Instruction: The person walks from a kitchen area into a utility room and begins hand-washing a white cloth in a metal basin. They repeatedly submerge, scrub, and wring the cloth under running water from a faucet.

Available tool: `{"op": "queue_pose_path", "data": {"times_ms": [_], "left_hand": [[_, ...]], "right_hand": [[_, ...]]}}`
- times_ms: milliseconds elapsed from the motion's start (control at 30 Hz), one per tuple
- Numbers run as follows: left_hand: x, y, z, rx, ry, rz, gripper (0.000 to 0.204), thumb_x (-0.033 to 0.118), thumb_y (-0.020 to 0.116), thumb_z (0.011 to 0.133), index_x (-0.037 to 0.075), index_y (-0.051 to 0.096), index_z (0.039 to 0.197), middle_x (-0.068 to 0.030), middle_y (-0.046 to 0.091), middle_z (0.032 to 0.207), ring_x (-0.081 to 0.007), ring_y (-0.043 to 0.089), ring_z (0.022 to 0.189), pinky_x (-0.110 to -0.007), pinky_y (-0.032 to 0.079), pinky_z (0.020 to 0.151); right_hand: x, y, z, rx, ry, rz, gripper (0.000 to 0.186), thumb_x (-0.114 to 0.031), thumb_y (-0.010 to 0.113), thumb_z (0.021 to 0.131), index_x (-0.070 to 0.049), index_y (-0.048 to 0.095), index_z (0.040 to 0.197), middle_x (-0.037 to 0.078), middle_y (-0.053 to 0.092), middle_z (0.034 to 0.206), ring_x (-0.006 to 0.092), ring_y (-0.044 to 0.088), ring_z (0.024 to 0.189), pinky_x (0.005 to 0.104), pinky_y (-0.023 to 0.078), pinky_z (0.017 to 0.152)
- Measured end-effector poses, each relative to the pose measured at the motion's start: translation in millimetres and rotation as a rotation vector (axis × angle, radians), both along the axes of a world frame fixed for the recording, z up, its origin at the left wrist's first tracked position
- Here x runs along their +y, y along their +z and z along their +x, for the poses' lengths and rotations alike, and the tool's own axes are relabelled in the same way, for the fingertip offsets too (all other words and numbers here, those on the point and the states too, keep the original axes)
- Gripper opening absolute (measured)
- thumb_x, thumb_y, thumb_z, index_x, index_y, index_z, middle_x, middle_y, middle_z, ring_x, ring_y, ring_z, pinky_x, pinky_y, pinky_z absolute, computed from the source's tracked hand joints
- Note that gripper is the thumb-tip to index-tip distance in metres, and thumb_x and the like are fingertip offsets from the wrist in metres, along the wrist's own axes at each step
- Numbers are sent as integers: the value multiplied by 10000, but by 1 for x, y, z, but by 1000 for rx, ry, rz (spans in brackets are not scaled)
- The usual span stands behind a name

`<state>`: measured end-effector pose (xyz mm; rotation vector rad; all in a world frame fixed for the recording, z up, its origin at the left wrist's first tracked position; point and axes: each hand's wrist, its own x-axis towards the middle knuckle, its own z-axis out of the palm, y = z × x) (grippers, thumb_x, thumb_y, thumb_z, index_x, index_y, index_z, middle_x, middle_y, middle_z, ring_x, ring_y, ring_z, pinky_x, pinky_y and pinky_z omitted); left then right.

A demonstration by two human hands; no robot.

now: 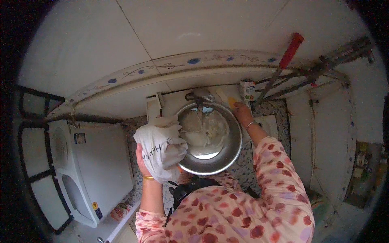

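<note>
My left hand (142,160) grips a bunched white cloth (160,150) with dark printing, at the left rim of a steel basin (235,158). Behind the basin a metal tap (198,97) runs into the water (206,133), where pale shapes lie that I cannot make out clearly. My right hand (242,113) reaches past the basin's upper right, fingers closed on a flat yellow bar (231,101) on the sink ledge (221,90). A small white box (247,91) stands just beyond it.
A white washing machine (99,162) is at left, below a tiled wall (121,48). At upper right lean a red-handled tool (289,52) and several metal poles (332,58). Speckled flooring (283,133) shows around the basin, and a white fixture (269,123) right of it.
</note>
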<state>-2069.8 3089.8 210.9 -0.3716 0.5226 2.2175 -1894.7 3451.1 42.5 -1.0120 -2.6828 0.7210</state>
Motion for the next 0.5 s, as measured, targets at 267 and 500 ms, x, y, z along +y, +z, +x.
{"op": "queue_pose_path", "data": {"times_ms": [267, 500], "left_hand": [[10, -1, 14, -8, 199, -119, 554, 399, 406, 865, 28, 352, 1273, -157, 422, 1256, -310, 433, 1126, -443, 353, 958], [17, 2, 17, -6, 270, -136, 535, 406, 355, 882, 37, 368, 1270, -150, 424, 1264, -309, 438, 1125, -420, 340, 969]], "right_hand": [[37, -59, -34, -465, 193, 241, 308, -232, 553, 730, -32, 583, 961, 177, 562, 968, 348, 508, 955, 446, 440, 782], [59, -73, -41, -524, 211, 239, 316, -271, 573, 740, -14, 574, 924, 202, 573, 903, 345, 571, 817, 409, 459, 774]]}}
